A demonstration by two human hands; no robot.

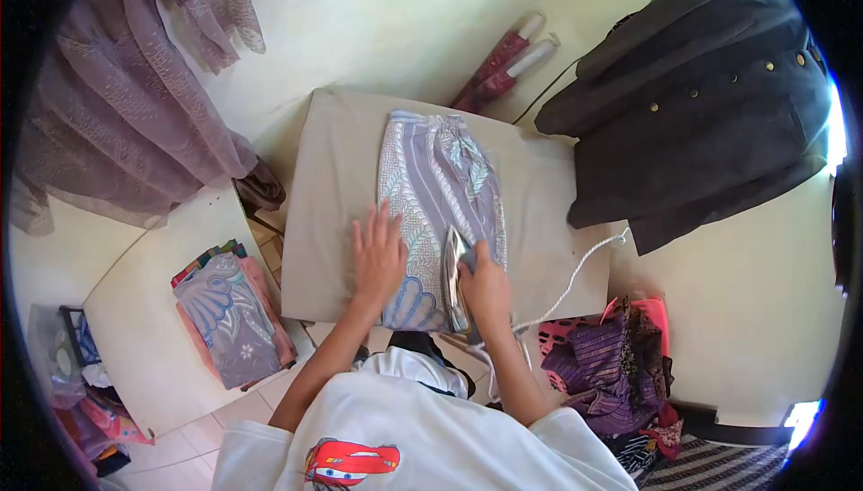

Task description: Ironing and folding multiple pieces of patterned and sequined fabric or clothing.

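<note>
A patterned garment (418,187), lilac with white and blue motifs and a gathered elastic waistband at its far end, lies lengthwise on a table covered with beige cloth (330,174). My right hand (487,285) grips the handle of a clothes iron (454,282); the iron rests on the right part of the garment near its close end, tip pointing away from me. My left hand (379,255) lies flat with fingers spread on the garment's left edge. From the iron's rear a white cord (573,272) runs right, up towards the dark jacket.
A dark jacket (701,100) with buttons hangs at right, a mauve sheer dress (135,86) at left. Folded clothes (232,315) lie on a white surface (155,369). A pink basket (657,319) holds crumpled purple cloth (600,363). Two rolled items (499,63) lean behind the table.
</note>
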